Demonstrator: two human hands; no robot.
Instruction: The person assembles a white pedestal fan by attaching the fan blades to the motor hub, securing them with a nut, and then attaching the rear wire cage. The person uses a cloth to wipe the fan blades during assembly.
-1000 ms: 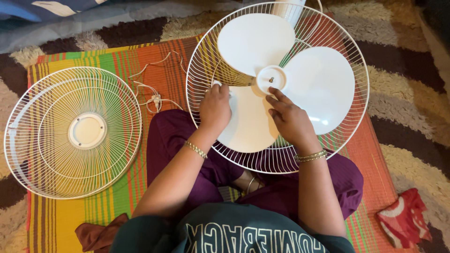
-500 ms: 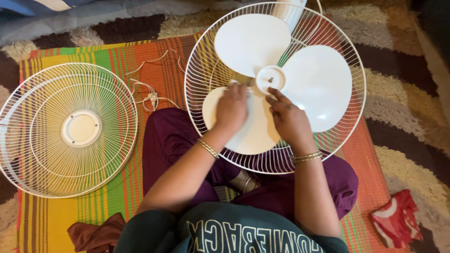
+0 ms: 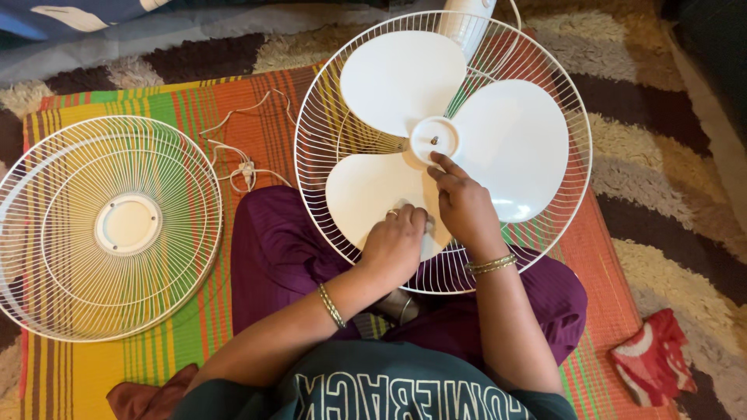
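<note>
White plastic and white wire fill the upper middle of the frame: a three-bladed fan blade (image 3: pixel 436 148) sits inside the rear fan guard (image 3: pixel 311 132), which rests tilted over the person's lap on purple trousers (image 3: pixel 272 241). At the top edge the fan's motor housing (image 3: pixel 465 17) is cut off, so little of it can be made out, and the guard's lower rim is partly hidden behind both forearms. The left hand (image 3: pixel 397 241), just below the frame's centre, lies on the lower blade with its fingers curled and close together; something small and pale seems pressed under the fingertips, but it is too covered to identify. The right hand (image 3: pixel 465 204) rests beside it, touching the same blade, with the fingers (image 3: pixel 442 167) stretched narrowly toward the round hub (image 3: pixel 434 140), the tips at its lower edge; it grasps nothing visible. At the left of the frame the detached front fan guard (image 3: pixel 109 225) lies flat on the striped mat (image 3: pixel 257 117), its left rim cut by the frame edge. A thin white cord (image 3: pixel 245 167) trails between the two guards. A red patterned cloth (image 3: pixel 654 365) lies at the lower right on the shaggy rug (image 3: pixel 669 187), and a brown cloth (image 3: pixel 144 397) is cut off at the bottom.
</note>
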